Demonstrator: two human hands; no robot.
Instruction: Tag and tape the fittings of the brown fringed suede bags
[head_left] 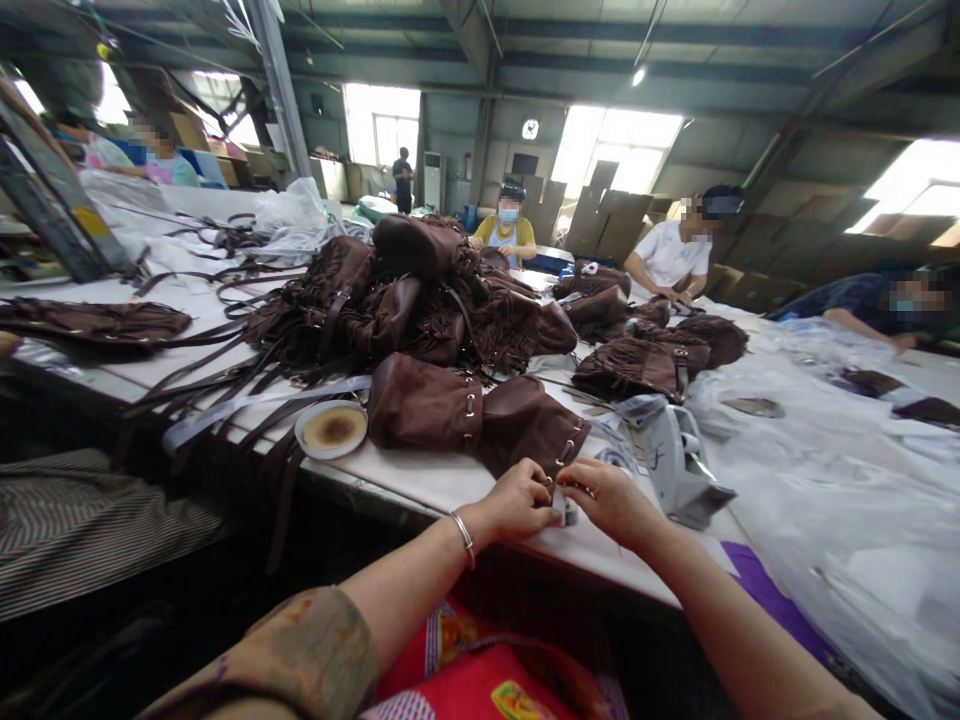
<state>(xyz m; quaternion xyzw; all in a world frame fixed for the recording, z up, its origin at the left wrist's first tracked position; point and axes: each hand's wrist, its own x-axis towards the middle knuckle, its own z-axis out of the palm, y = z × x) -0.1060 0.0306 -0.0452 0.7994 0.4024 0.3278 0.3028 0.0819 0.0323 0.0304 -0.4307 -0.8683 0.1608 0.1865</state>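
Note:
A brown bag [531, 425] lies on the table with its eyelet-lined opening toward me. At that opening my left hand [517, 502], with a bangle on the wrist, is closed in a pinch on a small white tag [564, 510]. My right hand [611, 503] is closed right beside it, fingertips together near the metal eyelets; what they grip is hidden. A second brown bag [425, 403] rests to the left, against the first.
A large heap of brown fringed bags [450, 290] rises behind, with straps trailing left. A round dish [331, 430] holds a brownish substance. On the right stand a white tape dispenser [679, 465] and clear plastic sheeting [840, 500]. Several co-workers sit around the table [405, 475].

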